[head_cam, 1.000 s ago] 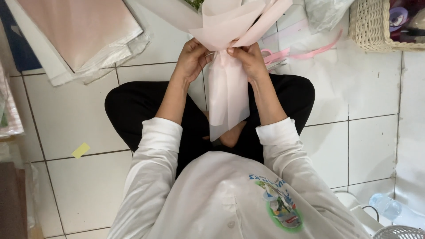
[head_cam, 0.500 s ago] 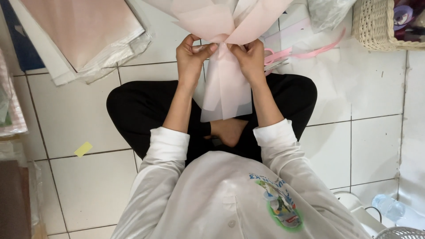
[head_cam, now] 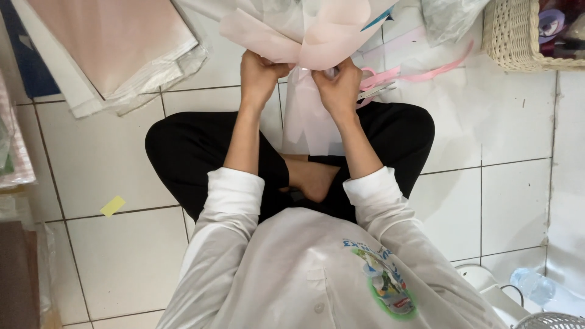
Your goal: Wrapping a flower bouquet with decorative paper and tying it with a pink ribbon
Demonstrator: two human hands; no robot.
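Note:
I sit cross-legged on a white tiled floor and hold a bouquet wrapped in pale pink paper (head_cam: 304, 36) over my lap. My left hand (head_cam: 259, 76) grips the gathered neck of the wrap from the left. My right hand (head_cam: 338, 85) pinches the same neck from the right, where a thin pink ribbon shows between the fingers. The lower tail of the wrap (head_cam: 308, 125) hangs down between my forearms. The flowers inside are hidden by the paper.
A stack of pink and white wrapping sheets (head_cam: 113, 49) lies at the upper left. Loose pink ribbon (head_cam: 414, 73) trails to the right of my hands. A wicker basket (head_cam: 515, 36) stands at the upper right. A plastic bottle (head_cam: 536, 286) lies at the lower right, a yellow scrap (head_cam: 113, 206) at the left.
The bouquet and both hands have shifted up and away from my body. My hands stay clamped on the wrap's neck, and more of the hanging tail shows.

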